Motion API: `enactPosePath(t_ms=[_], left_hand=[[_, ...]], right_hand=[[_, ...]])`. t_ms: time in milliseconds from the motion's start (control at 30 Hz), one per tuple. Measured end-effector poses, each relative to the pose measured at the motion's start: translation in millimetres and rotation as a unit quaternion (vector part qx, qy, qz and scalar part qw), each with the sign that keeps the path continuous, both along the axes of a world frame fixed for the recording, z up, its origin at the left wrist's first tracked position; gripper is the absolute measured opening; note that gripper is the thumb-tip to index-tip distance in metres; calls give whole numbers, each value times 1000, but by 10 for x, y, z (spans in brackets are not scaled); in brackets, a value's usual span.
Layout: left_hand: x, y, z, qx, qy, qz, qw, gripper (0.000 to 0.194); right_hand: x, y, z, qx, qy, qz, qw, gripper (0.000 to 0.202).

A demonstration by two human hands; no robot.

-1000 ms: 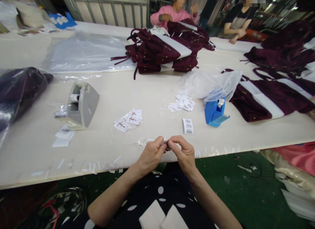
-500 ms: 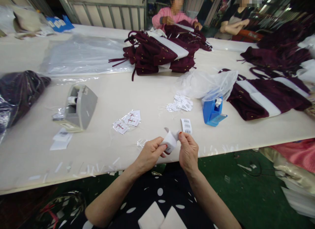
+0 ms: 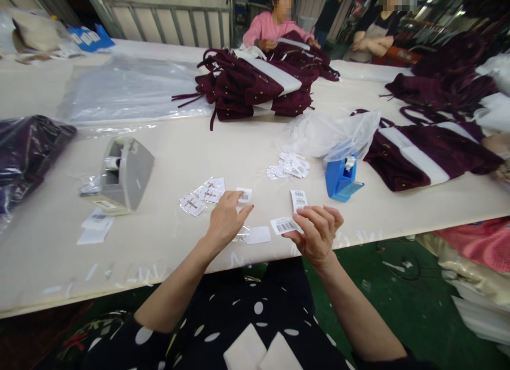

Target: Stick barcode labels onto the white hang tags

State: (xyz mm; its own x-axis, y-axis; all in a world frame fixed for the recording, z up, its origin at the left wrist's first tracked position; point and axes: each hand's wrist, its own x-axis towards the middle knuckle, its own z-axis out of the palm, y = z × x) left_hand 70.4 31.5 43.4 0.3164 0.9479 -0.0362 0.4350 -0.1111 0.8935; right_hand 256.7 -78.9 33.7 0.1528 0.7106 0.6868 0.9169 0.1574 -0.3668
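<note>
My right hand (image 3: 319, 233) is closed on a white barcode label (image 3: 283, 225), pinched at its right end. Just behind it a barcode strip (image 3: 298, 199) lies on the table. My left hand (image 3: 227, 217) has thumb and forefinger apart; a small barcode sticker (image 3: 244, 195) shows at its fingertips, perhaps stuck to the forefinger. Between the hands a blank white slip (image 3: 258, 234) lies by the table edge. Beside my left hand are tags with red print in clear sleeves (image 3: 193, 204). Farther back sits a pile of white tags (image 3: 292, 165).
A grey tape dispenser (image 3: 131, 173) stands left, a blue one (image 3: 341, 179) right. Dark red garments (image 3: 255, 88) lie at the back and right (image 3: 430, 147). Clear plastic bags (image 3: 131, 91) lie back left. A person in pink (image 3: 258, 29) works across the table.
My hands have moved apart. The white paper they held together is gone from between them; a label is now in my right hand, a sticker by my left, and a blank slip on the table.
</note>
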Motion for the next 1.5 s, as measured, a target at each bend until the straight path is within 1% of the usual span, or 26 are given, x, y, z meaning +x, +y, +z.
enactPosePath(t_ms=[33, 67, 133, 167, 233, 300, 367, 433, 467, 533, 600, 667, 733, 800, 867, 967, 1033, 1067, 1100, 1133, 1200, 1267, 1333, 1367, 1433, 1500], left_hand=[[-5, -84, 83, -40, -37, -21, 998, 22], [-6, -167, 164, -106, -77, -46, 990, 23], [0, -304, 287, -250, -156, -85, 952, 29], [6, -351, 321, -302, -188, -92, 930, 31], [17, -402, 332, -350, -228, -89, 904, 29], [23, -411, 292, -352, -243, -69, 901, 26], [17, -398, 240, -322, -239, -43, 915, 22], [1, -381, 203, -268, -221, -18, 937, 19], [-11, -373, 193, -239, -209, -7, 948, 18], [-41, -360, 184, -194, -184, 5, 964, 16], [-71, -355, 180, -172, -164, -2, 971, 16], [-93, -359, 170, -160, -142, -23, 977, 15], [-101, -371, 150, -147, -119, -44, 981, 16], [-99, -383, 124, -133, -100, -59, 984, 17], [-97, -389, 93, -120, -82, -75, 986, 18], [-124, -379, 23, -91, -30, -86, 992, 19], [-173, -368, -52, -19, 31, -54, 998, 18], [-204, -364, -98, 41, 65, -35, 996, 20], [-239, -362, -149, 112, 98, -28, 988, 21], [-273, -362, -204, 186, 126, -44, 973, 21], [-331, -364, -322, 316, 164, -142, 924, 20], [-371, -359, -443, 398, 188, -261, 859, 20], [-397, -341, -559, 434, 208, -333, 811, 22], [-410, -327, -612, 441, 217, -348, 798, 23], [-438, -297, -704, 438, 231, -360, 791, 25], [-471, -274, -773, 428, 235, -363, 793, 25]], right_hand=[[6, 2, -6, -6, -6, 6, 1000, 34], [8, 6, -12, -7, -19, 9, 1000, 33], [-1, 20, -26, 16, -63, 19, 998, 29], [-12, 29, -32, 35, -87, 28, 995, 27], [-40, 52, -49, 77, -119, 49, 989, 25], [-67, 74, -71, 99, -126, 66, 985, 25], [-88, 88, -95, 92, -116, 78, 986, 28], [-104, 87, -110, 52, -82, 92, 991, 33], [-114, 80, -112, 18, -46, 98, 994, 37], [-137, 55, -104, -63, 77, 101, 990, 37], [-165, 24, -90, -141, 237, 97, 956, 27], [-196, 2, -83, -190, 375, 92, 903, 18], [-229, -6, -90, -216, 461, 94, 856, 17], [-267, -1, -107, -232, 508, 95, 824, 17], [-309, 9, -128, -242, 531, 92, 807, 17], [-373, 19, -163, -233, 550, 67, 799, 18], [-400, 12, -192, -212, 567, 26, 795, 19], [-407, 2, -211, -202, 578, 4, 791, 20], [-410, -13, -235, -195, 586, -15, 786, 21], [-411, -32, -265, -193, 590, -28, 783, 21], [-413, -78, -339, -203, 582, -38, 787, 22], [-427, -119, -425, -222, 565, -36, 794, 23], [-455, -140, -506, -239, 558, -34, 794, 24], [-471, -142, -540, -244, 557, -36, 793, 25], [-505, -130, -589, -252, 551, -42, 794, 25], [-532, -108, -615, -259, 535, -49, 803, 26]])
